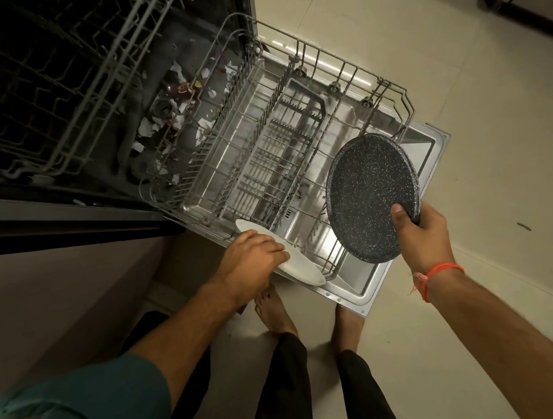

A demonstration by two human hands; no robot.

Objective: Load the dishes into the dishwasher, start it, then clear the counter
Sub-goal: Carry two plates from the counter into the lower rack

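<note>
The dishwasher stands open with its door (372,277) folded down and the lower wire rack (295,145) pulled out over it. My left hand (253,256) grips a white plate (300,267), held on edge at the rack's near corner. My right hand (418,227) holds a dark speckled plate (370,195) by its lower rim, thumb on its face, tilted above the rack's right side. No dishes sit in the rack's tines.
The upper rack (48,97) sits inside the dark tub. Torn scraps of paper and debris (175,117) lie on the tub floor behind the lower rack. My bare feet (276,312) stand on the pale tiled floor just before the door. A cabinet front (55,303) is at left.
</note>
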